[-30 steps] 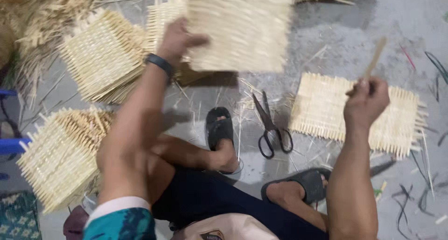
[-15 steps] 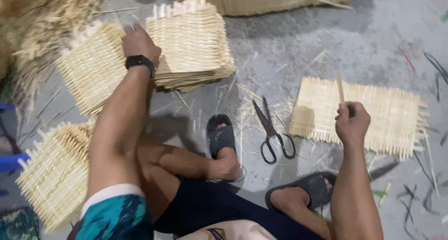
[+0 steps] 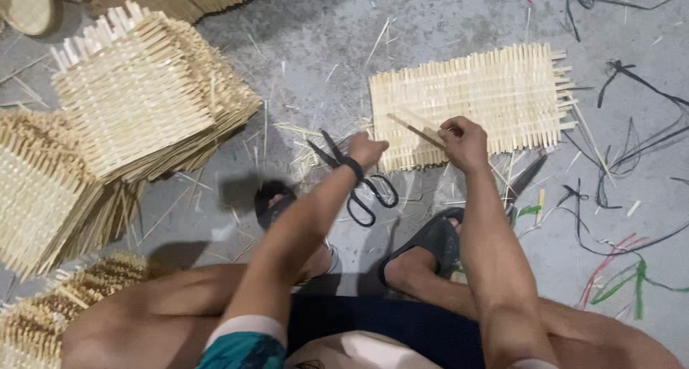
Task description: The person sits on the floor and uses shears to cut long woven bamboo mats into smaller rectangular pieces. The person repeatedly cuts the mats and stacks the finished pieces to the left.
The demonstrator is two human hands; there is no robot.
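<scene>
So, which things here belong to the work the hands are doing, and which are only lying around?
In use:
- woven bamboo mat, at both hands
- thin bamboo strip, held in the right hand
- left hand, at the mat's near corner

Lying about:
- black scissors
- stack of finished mats
- dark and coloured strings on the floor
</scene>
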